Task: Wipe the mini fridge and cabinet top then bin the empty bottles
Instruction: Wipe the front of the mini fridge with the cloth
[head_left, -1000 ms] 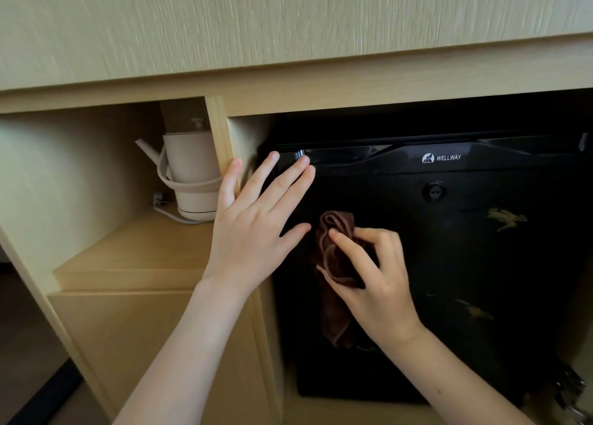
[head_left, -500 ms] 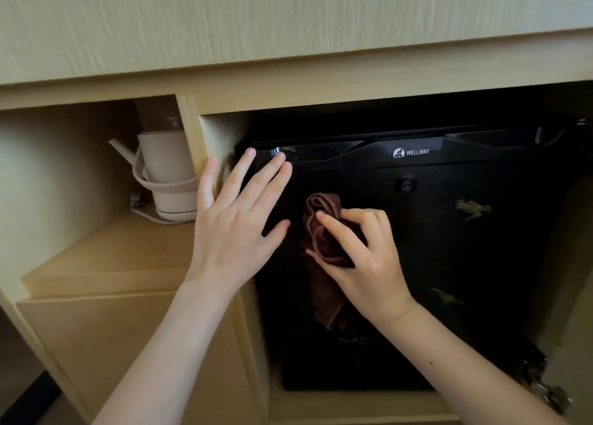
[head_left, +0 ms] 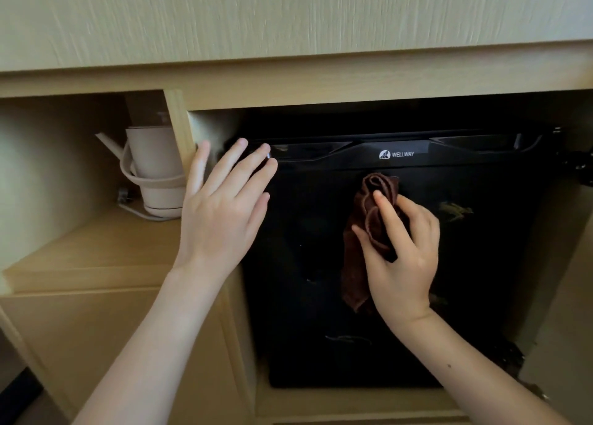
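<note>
The right hand (head_left: 401, 251) grips a bunched brown cloth (head_left: 365, 232), fingers and thumb curled round it, and presses it against the black door of the mini fridge (head_left: 487, 280). The top of the cloth pokes out above the fingers, just under the logo strip, and a loose end hangs below the palm on its thumb side.

The left hand (head_left: 221, 213) lies open and flat, well to the left of the grip. Its straight fingertips touch the door's upper left corner, and its thumb is beside the wooden divider of the cabinet (head_left: 179, 126). Beyond that divider a pale kettle (head_left: 154, 168) stands on a shelf.

The step in hand appears to be wiping the fridge door, early in the task. The cabinet top has yet to be wiped and no bottles are in view.

The next move likely calls for firm, even strokes out to the right of the grip and down below it. Pale marks show there, though whether they are smears or reflections cannot be told. The flat left hand probably steadies the door against the push.
</note>
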